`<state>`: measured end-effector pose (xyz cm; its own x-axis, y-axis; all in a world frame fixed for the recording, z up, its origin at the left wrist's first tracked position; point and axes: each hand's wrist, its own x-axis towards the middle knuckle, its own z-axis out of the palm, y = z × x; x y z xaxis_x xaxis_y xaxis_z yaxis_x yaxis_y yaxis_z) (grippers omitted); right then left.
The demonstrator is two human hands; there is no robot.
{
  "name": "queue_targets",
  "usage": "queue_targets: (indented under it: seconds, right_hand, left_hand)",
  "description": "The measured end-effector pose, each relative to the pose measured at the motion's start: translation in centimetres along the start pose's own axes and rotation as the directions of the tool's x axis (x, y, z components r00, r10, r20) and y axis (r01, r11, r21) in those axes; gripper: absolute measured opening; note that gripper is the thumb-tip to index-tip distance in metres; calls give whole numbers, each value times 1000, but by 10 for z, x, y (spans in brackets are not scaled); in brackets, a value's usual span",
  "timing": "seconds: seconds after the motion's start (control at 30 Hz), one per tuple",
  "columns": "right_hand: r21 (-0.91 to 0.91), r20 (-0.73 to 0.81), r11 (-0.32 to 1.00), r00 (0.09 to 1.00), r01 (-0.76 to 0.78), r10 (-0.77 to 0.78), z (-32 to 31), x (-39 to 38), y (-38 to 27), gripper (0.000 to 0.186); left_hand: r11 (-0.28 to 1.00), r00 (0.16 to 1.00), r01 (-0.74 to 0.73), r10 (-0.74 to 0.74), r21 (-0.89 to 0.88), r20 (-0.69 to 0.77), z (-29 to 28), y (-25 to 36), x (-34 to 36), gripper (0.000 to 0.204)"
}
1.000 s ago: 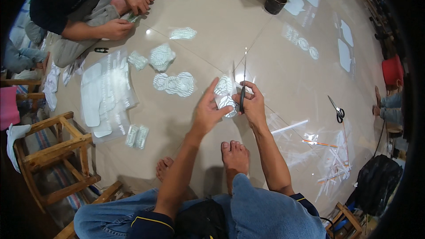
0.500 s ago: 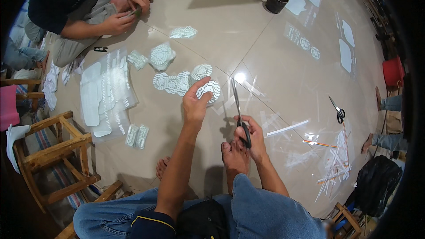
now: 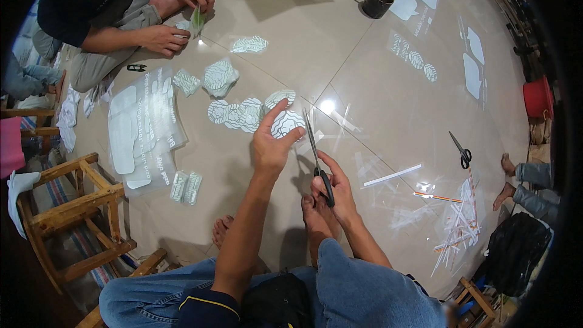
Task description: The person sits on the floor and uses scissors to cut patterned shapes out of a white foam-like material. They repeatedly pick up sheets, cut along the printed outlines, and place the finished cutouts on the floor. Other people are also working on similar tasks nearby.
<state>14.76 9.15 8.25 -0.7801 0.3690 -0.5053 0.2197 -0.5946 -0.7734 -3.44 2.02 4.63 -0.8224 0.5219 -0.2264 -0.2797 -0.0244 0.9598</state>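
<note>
My left hand (image 3: 271, 146) pinches a round transfer sheet piece (image 3: 288, 123) with white wavy lines between its thumb and fingers. Black-handled scissors (image 3: 313, 141) are gripped in my right hand (image 3: 337, 191), their blades pointing away from me along the right edge of the piece. Whether the blades touch it I cannot tell. Just left of the held piece, similar round pieces (image 3: 243, 113) lie overlapping on the floor, and another (image 3: 280, 98) lies beyond my left fingertips.
Printed clear sheets (image 3: 143, 127) and a wooden stool (image 3: 76, 212) are at left. Across from me, a co-worker's hands (image 3: 165, 40) hold a green-and-white item. Second scissors (image 3: 461, 150) and paper strips (image 3: 458, 225) lie at right. A dark tin (image 3: 377, 3) stands farther off.
The scissors have swung left, bringing their blades beside the round piece. My left hand has turned the piece slightly. The co-worker's hands have moved apart, with the green item raised.
</note>
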Motion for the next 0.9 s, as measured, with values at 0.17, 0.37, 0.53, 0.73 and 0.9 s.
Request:
queue_targets:
  seconds: [0.17, 0.37, 0.53, 0.73, 0.9]
  right_hand:
    - [-8, -21, 1000, 999, 24, -24, -1, 7, 4, 76]
    - [-62, -39, 996, 997, 57, -60, -4, 14, 6, 75]
    - [-27, -43, 998, 997, 65, -66, -5, 16, 9, 74]
    - [-49, -66, 997, 996, 52, -56, -4, 15, 4, 72]
    - [-51, -89, 998, 995, 43, -47, -3, 14, 8, 72]
  left_hand:
    - [999, 998, -33, 31, 33, 47, 0, -2, -1, 78]
    - [1000, 996, 10, -10, -4, 87, -1, 1, -3, 77]
    - [1000, 996, 5, -4, -12, 94, 6, 8, -7, 76]
    - [996, 992, 30, -20, -78, 124, 8, 15, -9, 76]
    - [989, 984, 103, -86, -106, 153, 7, 14, -9, 78]
